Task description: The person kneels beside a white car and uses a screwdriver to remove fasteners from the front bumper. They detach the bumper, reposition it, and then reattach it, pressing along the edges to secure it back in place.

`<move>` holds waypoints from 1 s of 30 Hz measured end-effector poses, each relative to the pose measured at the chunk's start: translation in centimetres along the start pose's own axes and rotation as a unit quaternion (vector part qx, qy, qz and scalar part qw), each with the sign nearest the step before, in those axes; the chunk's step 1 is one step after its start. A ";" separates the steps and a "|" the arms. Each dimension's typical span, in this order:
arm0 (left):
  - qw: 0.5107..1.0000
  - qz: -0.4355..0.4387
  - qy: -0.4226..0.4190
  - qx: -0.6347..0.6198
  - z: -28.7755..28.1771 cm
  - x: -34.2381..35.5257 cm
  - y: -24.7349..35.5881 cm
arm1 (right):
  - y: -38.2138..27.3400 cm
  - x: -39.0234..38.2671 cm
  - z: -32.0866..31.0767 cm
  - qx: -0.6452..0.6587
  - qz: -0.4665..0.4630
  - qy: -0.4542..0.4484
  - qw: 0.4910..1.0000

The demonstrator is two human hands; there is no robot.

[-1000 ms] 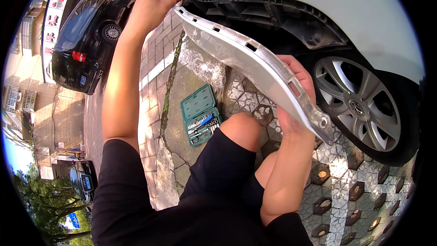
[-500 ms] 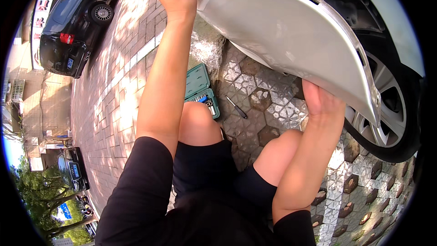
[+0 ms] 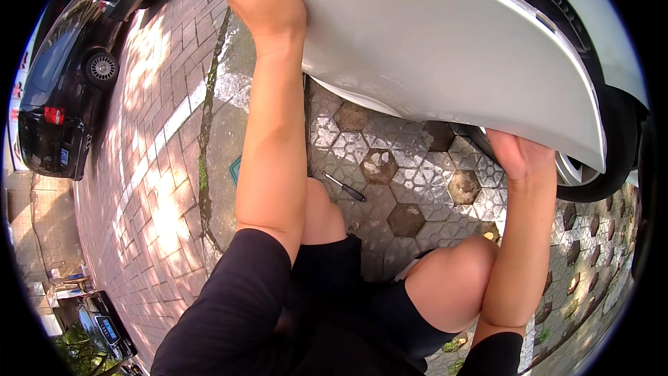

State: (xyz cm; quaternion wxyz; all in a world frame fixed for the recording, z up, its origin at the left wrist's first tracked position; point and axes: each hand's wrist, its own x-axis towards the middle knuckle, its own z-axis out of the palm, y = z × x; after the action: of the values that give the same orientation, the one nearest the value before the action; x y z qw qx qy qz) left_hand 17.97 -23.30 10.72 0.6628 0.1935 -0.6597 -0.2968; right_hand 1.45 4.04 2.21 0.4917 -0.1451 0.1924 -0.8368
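A large, curved white car body panel (image 3: 445,42) with small slots along its far edge stretches across the upper middle, held up off the ground. My left hand (image 3: 268,1) grips its left end, fingers curled at the edge and partly cut off by the top of the picture. Under the lower right edge my right hand (image 3: 523,154) is closed on the panel; its fingers are hidden behind it. On the paving below, between my knees and the panel, lies a screwdriver (image 3: 355,193) with a dark handle, touched by neither hand.
Behind the panel stand a white car body (image 3: 609,28) and its wheel (image 3: 591,179), right. My left forearm mostly covers a green tool case (image 3: 235,171). Hexagonal paving (image 3: 410,181) lies below; parked dark cars (image 3: 59,108) stand at left beyond a brick lane (image 3: 149,174).
My view has swung, shifting the parked cars left and down. The panel and both hands now sit farther right over the wheel, and the tool case has slipped behind my left forearm.
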 end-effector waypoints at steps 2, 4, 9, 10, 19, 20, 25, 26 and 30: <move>0.997 -0.007 -0.010 0.071 -0.2 0.0 0.1 | 0.3 0.3 0.1 0.014 -0.010 0.004 1.000; 0.994 -0.023 -0.024 0.108 -0.9 0.1 0.5 | 0.3 0.3 -0.4 0.032 -0.018 0.007 0.999; 0.997 -0.067 -0.021 0.017 -1.2 0.5 -0.2 | 1.1 -0.5 -3.2 -0.221 -0.083 0.041 0.971; 0.998 -0.054 -0.017 0.032 -1.4 0.8 -0.4 | 1.1 -0.3 -2.6 -0.218 -0.097 0.052 0.970; 0.997 -0.021 0.017 0.068 -0.9 0.7 -1.5 | 1.8 0.3 -0.2 -0.027 -0.065 0.058 0.996; 0.998 -0.019 0.017 0.065 -0.8 0.9 -1.4 | 1.8 0.5 -0.1 -0.024 -0.067 0.064 0.995; 0.998 -0.028 0.014 0.046 -0.9 0.9 -1.4 | 1.6 0.4 -0.4 -0.017 -0.066 0.083 0.994; 0.999 -0.025 0.013 0.042 -1.0 0.9 -1.3 | 1.5 0.4 -0.4 -0.022 -0.064 0.081 0.994; 0.999 -0.018 0.007 0.041 -1.2 0.9 -1.3 | 1.7 0.2 0.9 -0.040 -0.058 0.057 0.996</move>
State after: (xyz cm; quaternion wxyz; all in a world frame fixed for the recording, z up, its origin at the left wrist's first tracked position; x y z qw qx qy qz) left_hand 18.97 -24.99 10.51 0.6532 0.2343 -0.6634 -0.2798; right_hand 3.02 2.97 2.25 0.4239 -0.1276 0.2452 -0.8625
